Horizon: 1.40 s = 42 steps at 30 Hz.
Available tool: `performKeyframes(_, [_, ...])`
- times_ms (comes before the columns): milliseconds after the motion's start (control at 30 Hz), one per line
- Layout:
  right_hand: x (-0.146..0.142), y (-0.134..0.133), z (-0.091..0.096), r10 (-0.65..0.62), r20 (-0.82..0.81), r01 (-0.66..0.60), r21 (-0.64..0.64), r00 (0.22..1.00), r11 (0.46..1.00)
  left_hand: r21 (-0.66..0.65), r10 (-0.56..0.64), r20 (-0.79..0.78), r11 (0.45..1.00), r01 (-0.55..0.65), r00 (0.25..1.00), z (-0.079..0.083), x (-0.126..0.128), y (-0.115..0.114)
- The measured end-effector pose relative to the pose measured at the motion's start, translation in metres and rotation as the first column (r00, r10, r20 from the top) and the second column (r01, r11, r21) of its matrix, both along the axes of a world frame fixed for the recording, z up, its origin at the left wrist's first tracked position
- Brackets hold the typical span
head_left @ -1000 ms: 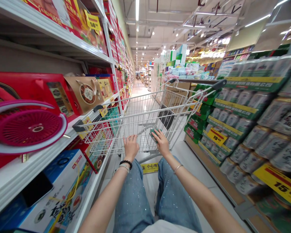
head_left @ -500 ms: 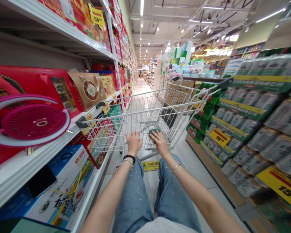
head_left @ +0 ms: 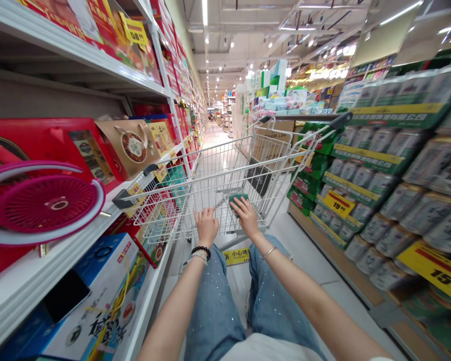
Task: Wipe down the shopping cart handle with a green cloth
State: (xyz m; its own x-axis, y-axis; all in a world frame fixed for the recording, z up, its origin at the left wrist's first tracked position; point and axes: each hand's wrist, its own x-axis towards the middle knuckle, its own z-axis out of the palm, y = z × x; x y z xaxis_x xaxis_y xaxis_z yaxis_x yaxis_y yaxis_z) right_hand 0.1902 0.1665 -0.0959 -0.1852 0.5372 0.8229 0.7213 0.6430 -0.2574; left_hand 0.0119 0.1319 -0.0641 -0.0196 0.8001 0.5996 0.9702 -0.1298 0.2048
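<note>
At 9 o'clock, a pink desk fan (head_left: pixel 48 203) on a white shelf (head_left: pixel 30 281). Near 6, the left hand (head_left: pixel 206 226) on the shopping cart's (head_left: pixel 165 210) near wire edge, the right hand (head_left: pixel 246 217) just beside it, fingertips (head_left: pixel 240 206) on a green pad (head_left: pixel 237 198); firmness of grip impossible to tell. Cart's long axis toward 12, away from both hands. At 3, stacked cans (head_left: pixel 428 200).

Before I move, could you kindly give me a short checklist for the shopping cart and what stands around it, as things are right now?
1. Left hand on the cart's wire basket: ok, resting on the wires.
2. Right hand on the green packet: cannot tell whether it is gripped or only covered.
3. Pink round fan on the left shelf: ok, apart from the cart.
4. Stacked cans on the right: ok, apart from the cart.
5. Far end of the aisle: cannot tell, too small to judge.
</note>
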Motion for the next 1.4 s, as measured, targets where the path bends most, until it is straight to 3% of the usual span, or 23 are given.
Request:
performKeyframes(67, [-0.003,-0.007,-0.013,0.025,-0.011,-0.025,-0.031,1.000,0.999,0.002,0.001,-0.002,1.000,-0.001,1.000,0.000,0.000,0.000])
performKeyframes(133, [-0.002,-0.011,-0.011,0.036,-0.091,-0.039,-0.034,0.995,0.999,0.008,0.002,0.003,1.000,-0.002,1.000,-0.001,0.000,0.001])
performKeyframes(267, [0.003,-0.004,0.032,0.024,-0.250,-0.014,0.042,0.968,0.999,0.022,0.005,0.004,1.000,-0.005,1.000,-0.003,0.000,0.000])
performKeyframes(333, [0.005,0.004,0.052,0.011,-0.230,0.006,0.072,0.973,0.997,0.022,0.008,0.001,1.000,-0.008,1.000,-0.003,0.000,-0.001])
performKeyframes(400, [0.007,0.010,0.058,-0.007,-0.171,0.021,0.078,0.985,0.997,0.019,0.012,-0.002,1.000,-0.012,1.000,-0.003,0.000,-0.002])
performKeyframes(467, [0.007,0.010,0.046,-0.026,-0.094,0.032,0.068,0.995,0.997,0.016,0.013,-0.009,1.000,-0.013,1.000,-0.002,0.000,-0.002])
performKeyframes(600, [0.006,-0.003,0.000,0.004,0.065,-0.005,0.016,0.998,1.000,0.020,0.004,-0.017,1.000,-0.003,1.000,-0.001,0.001,-0.002])
performKeyframes(667, [0.006,-0.011,-0.013,0.024,0.074,-0.023,-0.016,0.997,1.000,0.026,0.006,-0.016,1.000,-0.006,1.000,-0.002,0.002,-0.001])
performKeyframes(733, [0.006,-0.016,-0.008,0.021,0.019,-0.021,-0.022,1.000,1.000,0.037,0.019,-0.012,0.999,-0.019,1.000,-0.004,0.004,0.000])
performKeyframes(900, [0.004,-0.007,0.048,-0.017,-0.065,0.023,0.085,0.998,0.996,0.046,0.048,-0.011,0.998,-0.048,0.999,-0.008,0.009,0.000])
performKeyframes(967, [0.000,0.001,0.059,-0.028,-0.047,0.032,0.099,0.999,0.995,0.035,0.042,-0.012,0.999,-0.041,0.999,-0.008,0.010,-0.002])
performKeyframes(1033, [-0.003,0.005,0.053,-0.035,-0.015,0.036,0.079,0.999,0.996,0.020,0.032,-0.007,0.999,-0.032,0.999,-0.006,0.010,-0.004])
performKeyframes(1233, [-0.007,-0.008,-0.007,0.044,0.144,-0.043,-0.006,0.989,0.999,0.005,0.033,0.006,0.999,-0.033,0.999,-0.003,0.009,-0.004])
performKeyframes(1300, [-0.005,-0.013,-0.007,0.058,0.129,-0.057,-0.010,0.990,0.998,0.009,0.032,0.007,0.999,-0.032,0.999,-0.004,0.009,-0.003])
performKeyframes(1400, [-0.004,-0.013,0.019,0.034,0.035,-0.035,0.035,0.999,0.999,0.015,0.027,0.012,1.000,-0.027,1.000,-0.005,0.009,-0.003])
